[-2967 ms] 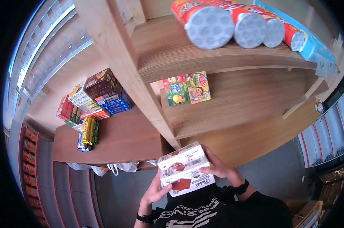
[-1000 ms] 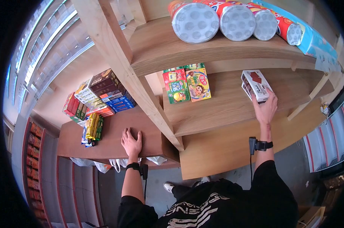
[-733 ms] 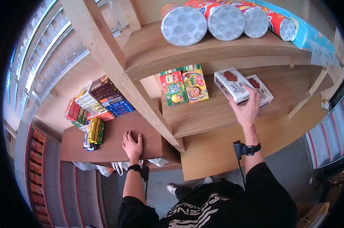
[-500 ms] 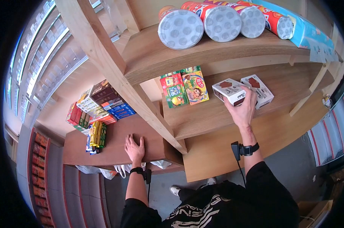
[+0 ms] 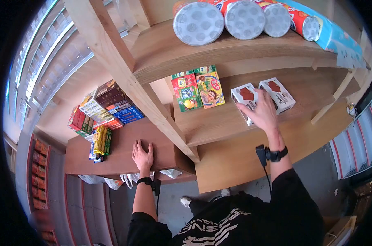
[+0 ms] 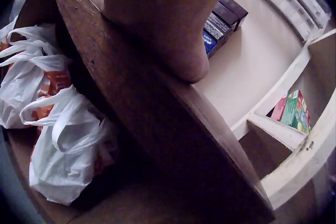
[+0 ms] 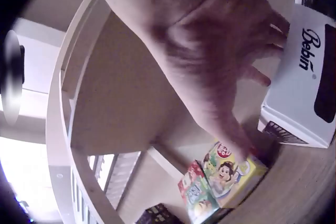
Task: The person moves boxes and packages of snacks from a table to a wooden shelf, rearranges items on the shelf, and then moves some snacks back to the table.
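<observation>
Two white boxes with brown pictures lie side by side on the middle wooden shelf in the head view: the left white box and the right white box. My right hand is over the left one, thumb and fingers spread and partly hiding it. In the right wrist view the fingers of the right hand reach toward a white box lettered "Bebin". My left hand rests on the brown cabinet top, holding nothing; the left wrist view shows mostly its underside.
A red-green box and a yellow box stand left on the same shelf. Large canisters lie on the shelf above. A wooden post separates shelf and cabinet. Stacked boxes and yellow packets occupy the cabinet. White bags hang below.
Both hands held white boxes together earlier. The left hand moved to the cabinet top. The right hand lifted one box off the other, lowered it to the left, and its fingers have spread.
</observation>
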Motion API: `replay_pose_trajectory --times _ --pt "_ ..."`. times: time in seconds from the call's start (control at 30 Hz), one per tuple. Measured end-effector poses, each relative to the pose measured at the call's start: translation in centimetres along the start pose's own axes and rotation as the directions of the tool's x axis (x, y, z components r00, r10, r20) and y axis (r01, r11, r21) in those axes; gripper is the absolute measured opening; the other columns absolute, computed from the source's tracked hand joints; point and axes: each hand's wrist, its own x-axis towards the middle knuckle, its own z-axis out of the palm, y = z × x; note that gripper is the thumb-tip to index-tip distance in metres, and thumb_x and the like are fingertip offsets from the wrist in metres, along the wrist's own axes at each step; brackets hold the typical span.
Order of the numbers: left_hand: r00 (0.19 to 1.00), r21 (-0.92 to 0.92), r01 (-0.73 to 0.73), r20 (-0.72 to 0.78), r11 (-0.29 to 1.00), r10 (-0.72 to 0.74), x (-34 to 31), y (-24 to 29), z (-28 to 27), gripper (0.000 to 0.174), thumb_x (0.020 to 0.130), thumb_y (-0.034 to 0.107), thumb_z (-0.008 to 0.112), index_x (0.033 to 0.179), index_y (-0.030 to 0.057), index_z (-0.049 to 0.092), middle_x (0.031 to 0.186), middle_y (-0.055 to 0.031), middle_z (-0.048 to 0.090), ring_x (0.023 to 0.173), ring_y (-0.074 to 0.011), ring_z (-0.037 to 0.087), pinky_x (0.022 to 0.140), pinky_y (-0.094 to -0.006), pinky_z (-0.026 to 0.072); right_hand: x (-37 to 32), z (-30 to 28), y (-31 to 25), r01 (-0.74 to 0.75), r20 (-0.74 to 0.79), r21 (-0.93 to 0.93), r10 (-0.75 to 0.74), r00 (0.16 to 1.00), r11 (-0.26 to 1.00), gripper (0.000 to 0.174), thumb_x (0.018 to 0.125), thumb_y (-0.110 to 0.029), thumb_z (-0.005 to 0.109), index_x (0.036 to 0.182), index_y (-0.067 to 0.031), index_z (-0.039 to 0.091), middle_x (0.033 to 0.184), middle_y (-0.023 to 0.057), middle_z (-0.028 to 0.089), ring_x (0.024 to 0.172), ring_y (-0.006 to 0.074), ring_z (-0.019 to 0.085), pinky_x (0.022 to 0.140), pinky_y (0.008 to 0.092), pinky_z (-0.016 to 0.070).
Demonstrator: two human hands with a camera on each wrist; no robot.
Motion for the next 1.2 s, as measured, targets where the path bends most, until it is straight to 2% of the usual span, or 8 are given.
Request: replay_pose_trajectory --times 0.07,0.2,0.3,0.4,0.43,0.57,1.13,1.2 --pt "1.0 -0.009 -0.014 -0.015 1.0 0.014 0.1 -0.2 0.2 0.065 0.086 0.049 0.05 0.135 0.0069 0.042 0.143 -0.0128 0.037 0.136 -0.0254 0.028 0.111 -0.0419 0.0201 1.3 0.1 -0.5 -0.031 0.294 -0.177 0.083 0.952 0.984 0.09 0.063 -0.051 0.075 0.129 -0.002 0.041 0.124 0.0273 0.047 0.117 0.0399 0.046 0.096 0.0478 0.0394" --pt "1.0 -0.003 0.011 0.001 1.0 -0.011 0.1 -0.2 0.2 0.066 0.086 0.05 0.05 0.135 0.0072 0.041 0.144 -0.0127 0.036 0.136 -0.0256 0.028 0.112 -0.0419 0.0194 3.0 1.5 -0.6 -0.034 0.404 -0.373 0.196 0.893 0.927 0.087 0.061 -0.037 0.076 0.133 -0.0077 0.037 0.128 0.026 0.044 0.12 0.039 0.043 0.098 0.0498 0.0376" --pt "1.0 -0.004 0.006 0.003 1.0 -0.006 0.0 -0.1 0.1 0.066 0.086 0.05 0.049 0.135 0.0072 0.041 0.144 -0.0126 0.035 0.137 -0.0253 0.027 0.112 -0.0419 0.0192 4.3 2.5 -0.4 -0.117 0.306 -0.228 0.186 0.934 0.966 0.09 0.061 -0.036 0.075 0.135 -0.0072 0.033 0.126 0.0256 0.043 0.119 0.0396 0.043 0.098 0.0505 0.0373" --pt "1.0 -0.002 0.016 0.006 1.0 -0.016 0.1 -0.1 0.1 0.066 0.086 0.05 0.05 0.135 0.0074 0.041 0.144 -0.0122 0.035 0.137 -0.025 0.027 0.112 -0.0422 0.0191 5.7 4.8 -0.4 -0.013 0.017 -0.121 0.015 1.0 0.993 0.095 0.06 -0.032 0.077 0.137 -0.0048 0.028 0.12 0.0253 0.043 0.116 0.0406 0.041 0.098 0.0511 0.0343" --pt "1.0 -0.001 0.018 0.008 1.0 -0.018 0.0 -0.1 0.1 0.066 0.086 0.05 0.05 0.135 0.0074 0.041 0.144 -0.0121 0.035 0.136 -0.025 0.027 0.112 -0.0422 0.019 6.3 5.4 -0.7 0.032 -0.137 -0.062 -0.04 0.99 0.998 0.097 0.06 -0.03 0.077 0.137 -0.0038 0.026 0.118 0.0259 0.042 0.114 0.0412 0.04 0.098 0.0511 0.0332" --pt "1.0 -0.006 0.008 0.009 1.0 -0.008 0.0 -0.2 0.0 0.066 0.086 0.05 0.05 0.135 0.0075 0.041 0.144 -0.0119 0.035 0.137 -0.0247 0.027 0.112 -0.0421 0.0191 8.9 8.8 -0.5 0.091 -0.265 0.168 -0.044 0.963 0.981 0.105 0.06 -0.023 0.079 0.141 -0.0017 0.017 0.12 0.0303 0.035 0.112 0.0443 0.039 0.098 0.0489 0.0333" --pt "1.0 -0.002 0.013 0.01 1.0 -0.012 0.0 0.1 -0.1 0.065 0.086 0.049 0.05 0.135 0.0082 0.041 0.144 -0.011 0.036 0.136 -0.0243 0.028 0.112 -0.0416 0.0196 8.3 11.4 2.1 0.006 -0.111 0.376 0.038 0.993 0.927 0.092 0.076 -0.025 0.074 0.143 0.0006 0.016 0.128 0.031 0.039 0.12 0.0436 0.042 0.1 0.0441 0.0374" --pt "1.0 0.004 0.011 0.01 1.0 -0.011 -0.1 0.2 -0.1 0.064 0.087 0.049 0.049 0.135 0.0083 0.041 0.144 -0.0108 0.036 0.136 -0.0242 0.028 0.112 -0.0415 0.0197 8.3 11.4 2.6 0.161 -0.158 0.355 -0.111 0.981 0.921 0.087 0.077 -0.016 0.071 0.142 0.0008 0.016 0.131 0.029 0.039 0.121 0.0426 0.042 0.101 0.0432 0.0367"
